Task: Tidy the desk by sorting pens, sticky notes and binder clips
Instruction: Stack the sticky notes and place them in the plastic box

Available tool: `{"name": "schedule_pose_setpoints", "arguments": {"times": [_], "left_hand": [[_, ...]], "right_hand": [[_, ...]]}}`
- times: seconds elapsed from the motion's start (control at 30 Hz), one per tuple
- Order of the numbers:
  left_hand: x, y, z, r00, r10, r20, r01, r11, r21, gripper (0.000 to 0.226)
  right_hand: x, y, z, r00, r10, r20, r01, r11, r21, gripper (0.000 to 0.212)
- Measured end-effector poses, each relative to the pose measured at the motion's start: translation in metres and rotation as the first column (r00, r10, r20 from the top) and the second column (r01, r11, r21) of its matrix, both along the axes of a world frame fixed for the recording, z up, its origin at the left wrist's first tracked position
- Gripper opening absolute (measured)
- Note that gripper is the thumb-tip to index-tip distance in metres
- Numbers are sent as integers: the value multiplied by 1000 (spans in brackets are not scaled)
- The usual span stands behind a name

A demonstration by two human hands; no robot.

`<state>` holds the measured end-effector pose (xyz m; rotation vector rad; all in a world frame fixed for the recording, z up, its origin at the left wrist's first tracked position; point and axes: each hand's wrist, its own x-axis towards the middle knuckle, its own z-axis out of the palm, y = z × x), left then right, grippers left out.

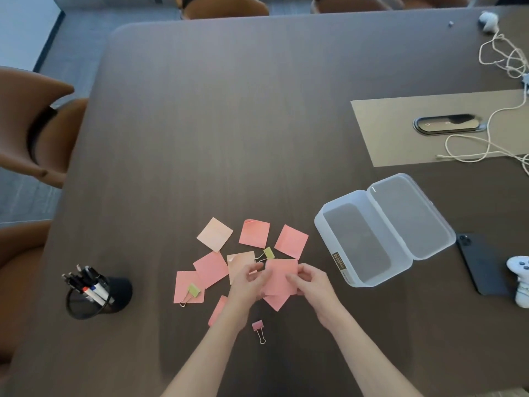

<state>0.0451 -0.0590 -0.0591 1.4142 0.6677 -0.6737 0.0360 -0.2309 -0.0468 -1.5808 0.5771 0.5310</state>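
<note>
Both hands hold one pink sticky note point(279, 277) just above the desk: my left hand point(248, 283) pinches its left edge, my right hand point(313, 282) its right edge. Several more pink and pale sticky notes point(254, 233) lie scattered around them. A green binder clip point(268, 253) sits just beyond my hands, another green clip point(192, 292) lies on a note at the left, and a pink clip point(258, 329) rests between my forearms. Pens point(88, 285) stand in a black mesh cup point(97, 299) at the left.
A clear plastic box point(355, 242) with its hinged lid point(412, 216) open lies to the right of the notes. Beyond it are a dark phone point(481, 265), a white controller point(521, 276), white cables point(486, 150) and a cable hatch point(446, 124). Brown chairs point(31, 121) stand at the left.
</note>
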Motion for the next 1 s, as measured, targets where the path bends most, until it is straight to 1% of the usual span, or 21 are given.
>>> {"name": "schedule_pose_setpoints", "arguments": {"times": [0.03,0.07,0.1,0.17,0.2,0.27,0.3,0.37,0.43,0.47,0.5,0.53,0.6,0.67,0.73,0.77,0.87,0.9,0.93,0.97,1.0], "left_hand": [[-1,2,-1,998,51,-45,-57,988,-143,38],[-2,4,-1,994,80,-77,-97,964,-249,38],[-4,6,-1,992,85,-96,-110,949,-296,36],[-6,9,1,991,73,-110,-101,956,-275,30],[-8,10,0,991,73,-108,-98,963,-249,28],[-11,14,-3,987,102,-122,-126,970,-208,28],[-13,18,-5,984,125,-129,-149,970,-192,29],[-15,26,-8,975,169,-146,-193,965,-175,31],[-16,33,-6,965,211,-158,-239,953,-188,28],[-18,36,-6,961,226,-160,-256,945,-205,28],[-19,37,-7,958,237,-160,-268,939,-216,29],[-21,41,-6,958,242,-153,-273,934,-229,30],[-22,45,-6,962,234,-140,-262,938,-227,31],[-23,49,-6,962,233,-145,-261,939,-223,29],[-23,50,-2,960,232,-159,-264,938,-225,26],[-23,51,-1,958,232,-166,-266,937,-224,25],[-22,51,1,955,233,-181,-270,939,-214,30],[-21,50,1,955,235,-181,-271,941,-205,33],[-19,49,1,955,236,-181,-270,942,-199,36],[-18,47,1,955,239,-178,-272,942,-196,39],[-17,45,1,956,240,-170,-272,942,-195,41]], "right_hand": [[-1,4,2,1000,24,-3,-23,998,55,8],[-1,9,2,998,70,-3,-69,996,54,10],[-1,13,0,991,133,-1,-133,991,9,12],[-1,20,-3,966,257,-2,-255,957,-142,18],[-1,23,-7,958,288,2,-280,935,-218,19],[-2,26,-15,960,280,26,-249,889,-385,18],[-3,26,-21,958,284,29,-233,837,-495,20],[-8,29,-33,926,375,-45,-300,656,-692,35],[-14,35,-41,853,497,-158,-420,473,-775,52],[-16,37,-43,826,533,-186,-448,419,-790,57],[-17,39,-44,816,546,-190,-451,394,-801,61],[-16,41,-46,819,543,-185,-444,397,-803,63],[-13,42,-48,858,485,-169,-419,470,-777,63],[-9,43,-48,887,434,-157,-394,534,-748,49],[-7,39,-43,896,422,-135,-361,519,-775,25],[-7,38,-38,908,406,-102,-317,507,-802,17],[-9,32,-29,922,364,129,-76,497,-864,17],[-9,33,-24,920,334,204,-4,529,-849,18],[-8,34,-19,930,265,253,44,606,-794,19],[-6,36,-13,947,166,273,77,712,-698,19],[-4,39,-7,968,56,245,97,816,-569,17]]}}
